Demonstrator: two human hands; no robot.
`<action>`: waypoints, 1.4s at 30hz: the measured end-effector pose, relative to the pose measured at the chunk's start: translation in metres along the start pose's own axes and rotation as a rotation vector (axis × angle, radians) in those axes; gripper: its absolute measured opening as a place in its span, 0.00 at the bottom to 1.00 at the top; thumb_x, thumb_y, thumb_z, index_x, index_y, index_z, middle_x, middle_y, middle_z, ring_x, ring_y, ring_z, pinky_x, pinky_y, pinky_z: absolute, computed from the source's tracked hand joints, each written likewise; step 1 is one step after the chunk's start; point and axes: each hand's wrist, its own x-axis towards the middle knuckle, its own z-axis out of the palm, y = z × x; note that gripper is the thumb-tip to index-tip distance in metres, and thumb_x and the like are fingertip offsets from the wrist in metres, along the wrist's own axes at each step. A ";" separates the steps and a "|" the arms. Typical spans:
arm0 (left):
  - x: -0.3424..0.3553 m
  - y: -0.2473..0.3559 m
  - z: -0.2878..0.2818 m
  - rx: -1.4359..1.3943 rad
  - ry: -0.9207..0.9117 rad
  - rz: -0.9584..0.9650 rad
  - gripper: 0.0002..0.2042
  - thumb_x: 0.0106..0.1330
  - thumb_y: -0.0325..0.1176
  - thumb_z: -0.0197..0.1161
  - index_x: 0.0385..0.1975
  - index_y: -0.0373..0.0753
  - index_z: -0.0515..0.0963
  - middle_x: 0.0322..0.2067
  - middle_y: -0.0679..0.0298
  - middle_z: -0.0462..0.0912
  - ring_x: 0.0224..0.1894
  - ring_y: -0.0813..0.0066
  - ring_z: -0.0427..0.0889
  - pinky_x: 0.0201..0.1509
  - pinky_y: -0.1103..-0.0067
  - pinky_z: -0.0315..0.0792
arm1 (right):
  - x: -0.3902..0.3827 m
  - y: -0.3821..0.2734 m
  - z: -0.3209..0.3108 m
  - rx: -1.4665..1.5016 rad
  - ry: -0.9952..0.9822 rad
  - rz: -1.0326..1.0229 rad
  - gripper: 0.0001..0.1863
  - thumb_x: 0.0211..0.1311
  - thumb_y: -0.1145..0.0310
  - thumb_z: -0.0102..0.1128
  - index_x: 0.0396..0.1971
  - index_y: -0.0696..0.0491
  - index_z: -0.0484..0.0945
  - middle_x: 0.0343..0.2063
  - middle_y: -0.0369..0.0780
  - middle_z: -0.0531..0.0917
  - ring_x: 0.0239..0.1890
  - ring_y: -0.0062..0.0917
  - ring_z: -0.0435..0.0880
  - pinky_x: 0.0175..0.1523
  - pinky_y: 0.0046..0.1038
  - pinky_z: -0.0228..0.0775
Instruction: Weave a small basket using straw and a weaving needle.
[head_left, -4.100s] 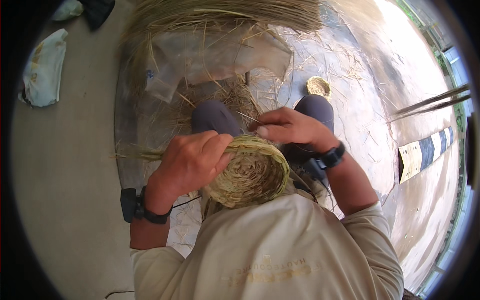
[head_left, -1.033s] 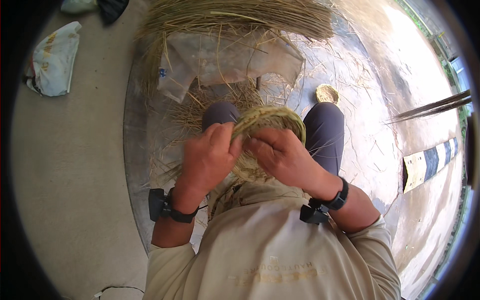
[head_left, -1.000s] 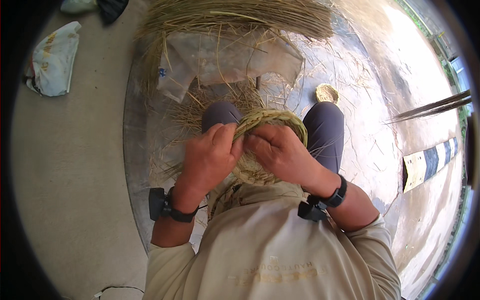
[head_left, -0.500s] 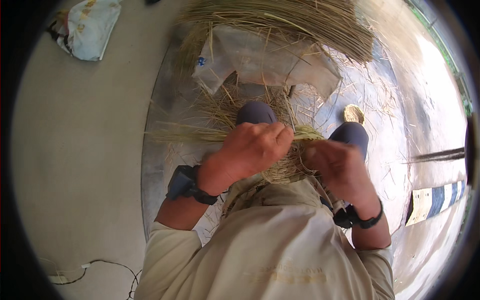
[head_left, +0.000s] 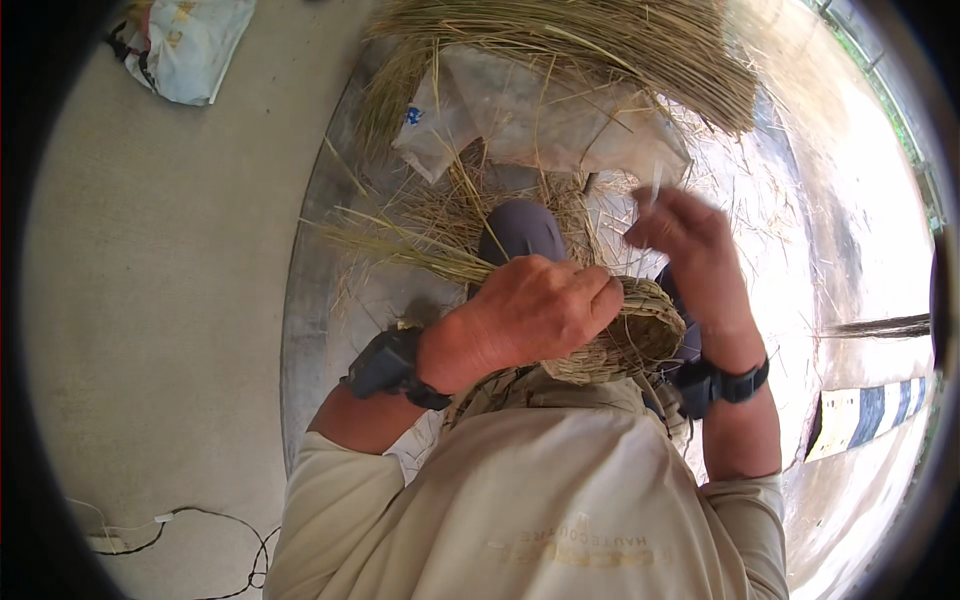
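A coiled straw basket (head_left: 650,325) lies in my lap, its round mouth turned to the right. My left hand (head_left: 545,310) is closed at its rim, gripping a bundle of straw (head_left: 430,250) whose loose ends fan out to the left. Above the basket, my right hand (head_left: 685,230) is raised and somewhat blurred, fingers pinched on a thin pale strip (head_left: 656,178). A faint pale line runs down from those fingers toward the rim. The left hand hides part of the basket's wall.
Beyond my knees lies a large straw bundle (head_left: 600,40) over a translucent plastic sheet (head_left: 560,120). Loose straw (head_left: 450,205) litters the mat. A white bag (head_left: 190,50) lies at far left, a dark cable (head_left: 215,515) at lower left, a striped board (head_left: 870,410) at right.
My right hand has risen away from the work with the pale strip. The basket's mouth has tipped into view, and my left hand has shifted slightly right.
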 end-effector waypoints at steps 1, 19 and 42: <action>-0.002 -0.003 0.002 -0.018 0.012 -0.007 0.06 0.60 0.29 0.65 0.27 0.43 0.73 0.23 0.67 0.73 0.24 0.72 0.83 0.24 0.75 0.78 | -0.009 0.006 0.003 0.052 -0.078 -0.038 0.16 0.76 0.62 0.64 0.45 0.63 0.84 0.30 0.37 0.86 0.35 0.15 0.85 0.41 0.21 0.77; 0.002 -0.090 -0.070 0.324 -0.125 -0.171 0.08 0.64 0.31 0.68 0.37 0.40 0.75 0.32 0.60 0.83 0.32 0.57 0.87 0.30 0.64 0.80 | -0.003 -0.040 -0.086 -1.043 -0.003 -0.564 0.11 0.72 0.73 0.61 0.49 0.58 0.84 0.41 0.50 0.90 0.39 0.43 0.91 0.46 0.39 0.83; -0.302 -0.220 -0.200 0.722 -0.605 -1.050 0.13 0.76 0.41 0.58 0.41 0.35 0.78 0.42 0.47 0.85 0.45 0.43 0.84 0.48 0.56 0.77 | -0.239 0.136 -0.594 -1.585 0.824 1.073 0.27 0.83 0.47 0.37 0.66 0.45 0.77 0.59 0.49 0.83 0.61 0.51 0.80 0.62 0.46 0.75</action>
